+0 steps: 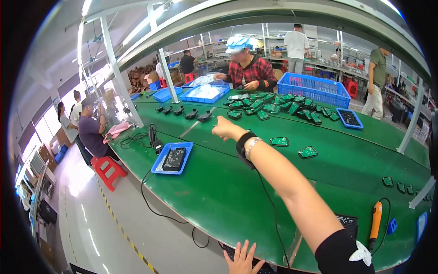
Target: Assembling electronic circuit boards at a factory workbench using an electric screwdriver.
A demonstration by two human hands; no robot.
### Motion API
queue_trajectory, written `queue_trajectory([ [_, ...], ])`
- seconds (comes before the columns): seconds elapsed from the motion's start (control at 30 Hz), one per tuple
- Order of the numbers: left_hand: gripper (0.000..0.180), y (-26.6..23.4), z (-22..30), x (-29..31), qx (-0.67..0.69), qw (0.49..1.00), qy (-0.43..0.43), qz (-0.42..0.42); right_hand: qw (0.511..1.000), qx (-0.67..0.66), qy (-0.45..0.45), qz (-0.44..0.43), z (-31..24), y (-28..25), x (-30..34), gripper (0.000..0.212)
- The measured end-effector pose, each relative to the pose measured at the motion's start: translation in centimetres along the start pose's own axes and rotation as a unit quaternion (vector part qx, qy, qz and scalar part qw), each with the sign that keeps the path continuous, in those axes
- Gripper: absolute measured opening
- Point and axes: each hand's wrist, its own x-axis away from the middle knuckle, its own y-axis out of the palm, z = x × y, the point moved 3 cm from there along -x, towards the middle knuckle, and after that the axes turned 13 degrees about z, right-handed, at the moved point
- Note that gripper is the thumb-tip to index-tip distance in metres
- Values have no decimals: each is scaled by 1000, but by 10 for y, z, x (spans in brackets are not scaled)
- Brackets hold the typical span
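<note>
Black, rounded device (205,117) (right hand (223,128) near)

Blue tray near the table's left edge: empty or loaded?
Loaded: a black, block-shaped item sits inside the blue tray, covering much of its floor.

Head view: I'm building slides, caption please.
Right hand outstretched above green table near black part; left hand at table edge.
</note>
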Motion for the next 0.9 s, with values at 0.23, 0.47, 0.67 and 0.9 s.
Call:
queue_trajectory([
  [0.23, 57, -52, -85, -126, 287, 926, -11, -244, 858, 225, -252, -387, 102, -5, 189, 42],
  [0.47, 24, -13, -241, -303, -271, 935, 6, 230, 922, 163, -137, -323, 126, -110, 363, 44],
  [0.67, 14, 32, -252, -357, -413, 901, 36, 125, 981, 63, 91, 159, 147, -150, 488, 27],
  [0.9, 16, 24, -261, -357, -474, 877, -25, 71, 794, 34, 155, 587, 242, -161, 593, 17],
])
